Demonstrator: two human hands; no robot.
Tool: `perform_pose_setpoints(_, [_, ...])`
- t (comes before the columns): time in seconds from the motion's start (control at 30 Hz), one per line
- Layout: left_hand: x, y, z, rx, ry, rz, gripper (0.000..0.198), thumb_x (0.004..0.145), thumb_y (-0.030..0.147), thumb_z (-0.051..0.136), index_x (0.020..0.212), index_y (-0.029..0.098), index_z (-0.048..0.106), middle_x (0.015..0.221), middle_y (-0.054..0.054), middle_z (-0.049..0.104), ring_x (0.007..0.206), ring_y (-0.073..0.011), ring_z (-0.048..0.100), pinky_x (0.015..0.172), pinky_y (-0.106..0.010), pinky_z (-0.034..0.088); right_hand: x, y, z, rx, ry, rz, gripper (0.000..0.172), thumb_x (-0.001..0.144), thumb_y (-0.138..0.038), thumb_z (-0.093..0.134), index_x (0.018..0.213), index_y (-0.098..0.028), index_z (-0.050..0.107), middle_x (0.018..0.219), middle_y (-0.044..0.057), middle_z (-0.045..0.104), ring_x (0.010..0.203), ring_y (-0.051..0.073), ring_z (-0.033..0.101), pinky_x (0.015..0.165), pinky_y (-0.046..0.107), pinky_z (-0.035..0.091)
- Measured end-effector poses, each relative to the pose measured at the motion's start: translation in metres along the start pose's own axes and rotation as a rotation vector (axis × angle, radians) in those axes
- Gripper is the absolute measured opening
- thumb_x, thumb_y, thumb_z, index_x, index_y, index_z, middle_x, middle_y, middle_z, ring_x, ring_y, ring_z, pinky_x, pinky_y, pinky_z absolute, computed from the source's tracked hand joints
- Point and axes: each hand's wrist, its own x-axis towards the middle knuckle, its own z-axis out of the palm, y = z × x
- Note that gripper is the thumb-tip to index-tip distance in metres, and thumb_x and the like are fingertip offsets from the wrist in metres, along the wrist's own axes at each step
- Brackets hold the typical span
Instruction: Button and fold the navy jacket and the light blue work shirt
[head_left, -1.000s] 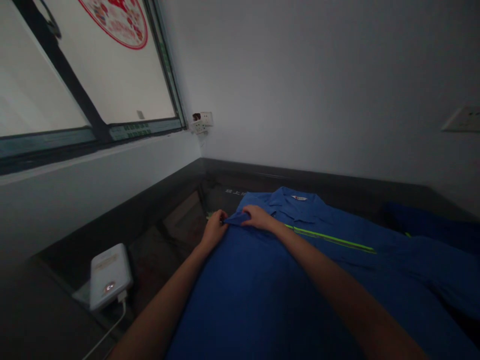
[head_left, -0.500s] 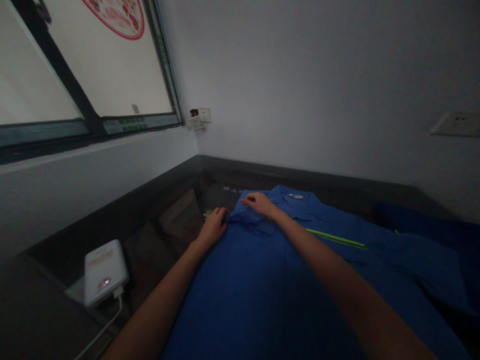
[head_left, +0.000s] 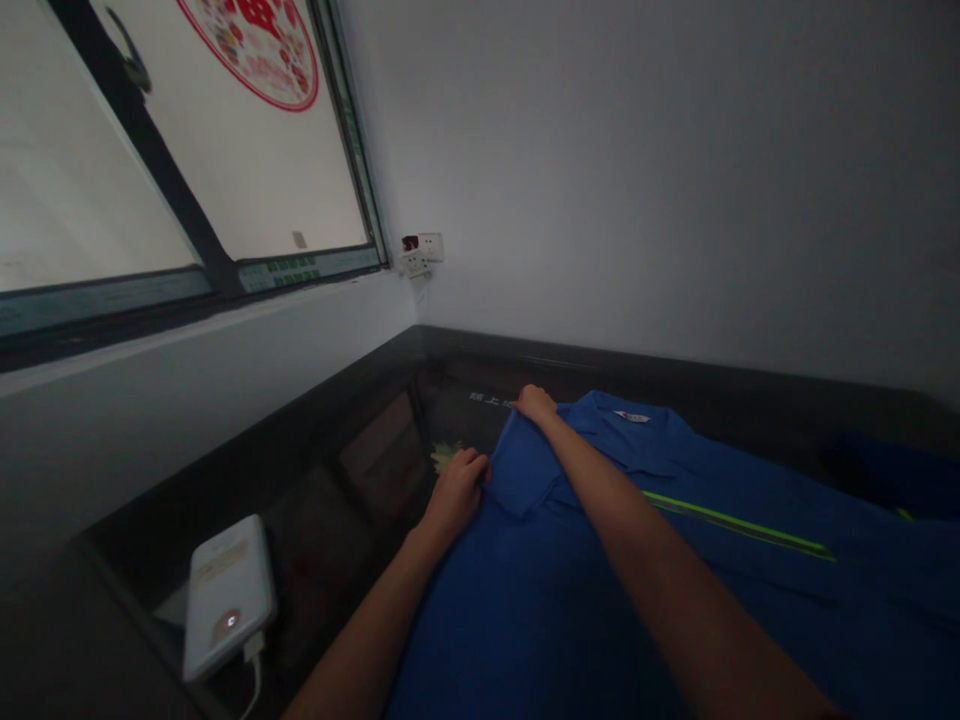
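Note:
A blue work shirt (head_left: 555,600) with a collar, a white neck label and a yellow-green stripe lies spread on the dark tabletop. At its left side, a folded-over part of the shirt is stretched between my two hands. My left hand (head_left: 459,488) has its fingers curled on the near corner of that part. The far corner is pinched by my right hand (head_left: 535,402), left of the collar. My right forearm crosses over the shirt and hides some of it.
A white power bank (head_left: 229,600) with a plugged-in cable lies at the left on the dark tabletop (head_left: 315,530). Darker blue cloth (head_left: 900,470) lies at the far right. Walls, a window (head_left: 255,170) and sockets (head_left: 424,252) border the back and left.
My right hand has closed on the far corner, and the bunched cloth between my hands is now flatter and taut. The view has shifted, so everything appears lower and mostly further right.

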Motion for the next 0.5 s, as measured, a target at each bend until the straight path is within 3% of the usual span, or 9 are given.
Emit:
perform_pose_setpoints(0.3, [0.004, -0.009, -0.006, -0.100, -0.086, -0.066, 0.034, 0.059, -0.002, 0.044, 0.075, 0.020, 0.063, 0.089, -0.006, 0.057, 0.094, -0.0208, 0.055, 0.086, -0.033, 0.044, 0.004, 0.002, 0.019, -0.010, 0.053, -0.032, 0.025, 0.087, -0.034, 0.058, 0.104, -0.018, 0.065, 0.110, 0.015, 0.067, 0.104, 0.027, 0.063, 0.080, 0.035, 0.047])
perform_pose_setpoints(0.43, [0.003, -0.004, -0.022, -0.179, -0.133, -0.098, 0.028, 0.065, 0.002, 0.049, 0.079, 0.022, 0.064, 0.090, -0.004, 0.063, 0.091, -0.0196, 0.059, 0.086, -0.032, 0.046, -0.003, 0.003, 0.024, -0.030, 0.089, -0.061, 0.026, 0.090, -0.037, 0.054, 0.107, -0.019, 0.062, 0.110, 0.016, 0.066, 0.105, 0.028, 0.062, 0.084, 0.037, 0.045])
perform_pose_setpoints(0.5, [0.003, -0.003, -0.028, -0.258, -0.084, -0.169, 0.021, 0.073, 0.007, 0.049, 0.082, 0.022, 0.061, 0.087, -0.003, 0.065, 0.085, -0.0176, 0.061, 0.081, -0.030, 0.048, -0.007, 0.002, 0.025, -0.033, 0.101, -0.075, 0.028, 0.092, -0.038, 0.051, 0.110, -0.019, 0.060, 0.111, 0.017, 0.066, 0.107, 0.028, 0.061, 0.086, 0.037, 0.044])
